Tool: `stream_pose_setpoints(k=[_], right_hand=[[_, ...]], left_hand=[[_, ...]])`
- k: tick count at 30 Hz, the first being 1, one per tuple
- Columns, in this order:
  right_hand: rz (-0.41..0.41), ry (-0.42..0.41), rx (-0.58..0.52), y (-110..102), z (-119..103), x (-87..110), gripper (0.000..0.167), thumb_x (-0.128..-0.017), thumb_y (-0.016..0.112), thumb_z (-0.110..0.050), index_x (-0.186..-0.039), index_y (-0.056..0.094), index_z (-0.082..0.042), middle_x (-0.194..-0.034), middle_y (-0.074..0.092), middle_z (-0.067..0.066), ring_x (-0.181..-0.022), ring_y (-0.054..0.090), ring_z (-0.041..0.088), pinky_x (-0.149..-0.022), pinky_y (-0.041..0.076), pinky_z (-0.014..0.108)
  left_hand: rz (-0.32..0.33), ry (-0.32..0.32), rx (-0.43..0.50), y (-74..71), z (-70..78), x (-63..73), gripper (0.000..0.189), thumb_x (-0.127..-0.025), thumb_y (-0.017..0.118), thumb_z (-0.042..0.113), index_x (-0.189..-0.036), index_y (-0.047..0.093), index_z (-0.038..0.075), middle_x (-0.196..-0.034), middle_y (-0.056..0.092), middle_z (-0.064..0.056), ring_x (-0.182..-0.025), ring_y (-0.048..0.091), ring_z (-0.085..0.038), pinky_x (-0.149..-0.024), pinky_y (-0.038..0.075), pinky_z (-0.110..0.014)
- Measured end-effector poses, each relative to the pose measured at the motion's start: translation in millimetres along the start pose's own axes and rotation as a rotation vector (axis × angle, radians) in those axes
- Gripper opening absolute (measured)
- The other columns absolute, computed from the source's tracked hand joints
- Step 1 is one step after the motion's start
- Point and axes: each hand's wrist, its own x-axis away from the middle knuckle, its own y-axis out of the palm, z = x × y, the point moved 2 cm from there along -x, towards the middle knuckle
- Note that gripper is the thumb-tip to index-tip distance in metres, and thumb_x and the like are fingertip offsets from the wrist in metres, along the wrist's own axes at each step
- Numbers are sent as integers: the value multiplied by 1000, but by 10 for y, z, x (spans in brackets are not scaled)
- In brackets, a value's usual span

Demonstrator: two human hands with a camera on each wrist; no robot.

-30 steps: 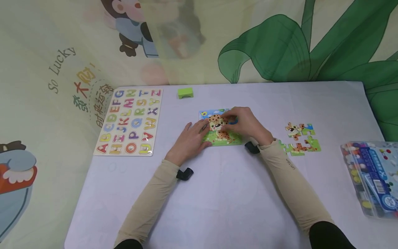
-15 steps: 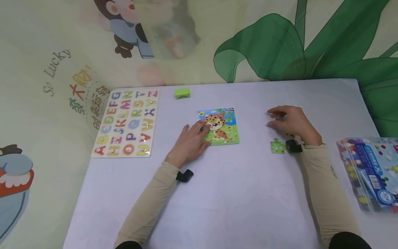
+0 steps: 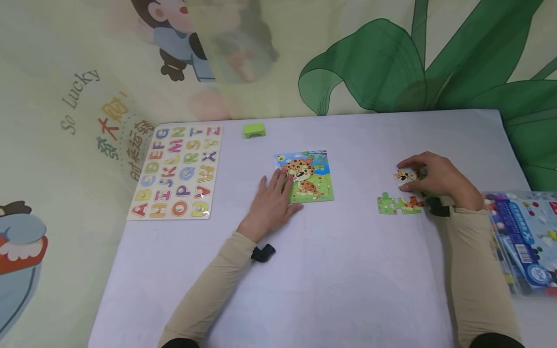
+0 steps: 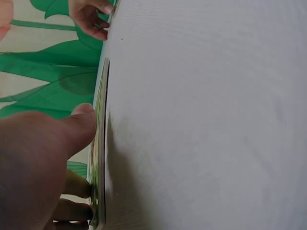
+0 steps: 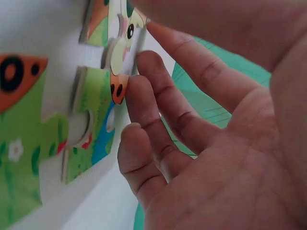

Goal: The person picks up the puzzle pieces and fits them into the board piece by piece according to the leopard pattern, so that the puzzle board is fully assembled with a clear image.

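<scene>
A square leopard picture puzzle (image 3: 319,183) lies at the middle of the table. My left hand (image 3: 271,208) rests on its left edge with extended fingers; in the left wrist view the thumb (image 4: 84,125) lies along the side of the puzzle board (image 4: 101,148). At the right, my right hand (image 3: 441,179) has thumb and index finger at opposite sides of a leopard-face puzzle piece (image 3: 405,176), pinching it. In the right wrist view the palm partly hides that piece (image 5: 118,55). Green puzzle pieces (image 3: 387,205) lie just in front of this hand, and another green-and-blue piece (image 5: 88,91) lies beside its fingers.
An alphabet board (image 3: 176,174) lies at the left. Near the back edge stands a small green block (image 3: 254,130). A clear plastic case (image 3: 528,241) with colourful contents is at the right, close to the right forearm. A printed cloth (image 3: 370,63) hangs behind the table.
My right hand has left the leopard puzzle, moved right to the loose pieces and closed its fingertips on the leopard-face piece. My left hand stays on the puzzle, its fingers shifted slightly.
</scene>
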Motion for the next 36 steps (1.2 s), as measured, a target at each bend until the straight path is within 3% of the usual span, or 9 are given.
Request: stream_pose_setpoints(k=[13, 18, 24, 36], right_hand=[[10, -12, -2, 9, -18, 9, 61, -83, 91, -12, -133, 58, 1, -128, 59, 30, -117, 53, 45, -97, 45, 59], [55, -60, -16, 40, -72, 0, 61, -83, 92, -11, -132, 56, -1, -127, 63, 31, -112, 58, 43, -88, 48, 48], [98, -105, -33, 107, -141, -38, 60, -83, 92, -12, -133, 60, -5, -114, 67, 24, -97, 59, 31, -75, 46, 28], [128, -134, -53, 168, -275, -81, 57, -86, 91, -19, -138, 68, -8, -119, 71, 23, -92, 65, 25, -71, 48, 22]], left_hand=[[28, 14, 47, 42, 22, -15, 86, -108, 50, 58, -165, 28, -3, -176, 16, -23, -164, 20, -40, -128, 25, -65], [31, 7, 66, 54, 14, -16, 89, -108, 50, 59, -168, 21, 0, -177, 15, -20, -164, 19, -38, -127, 23, -69], [35, 12, 31, 60, 8, -14, 86, -108, 50, 58, -169, 23, 4, -178, 18, -15, -164, 20, -36, -125, 23, -73], [35, 33, 17, 51, 33, -22, 82, -109, 47, 59, -166, 31, 2, -177, 20, -17, -166, 15, -34, -127, 18, -72]])
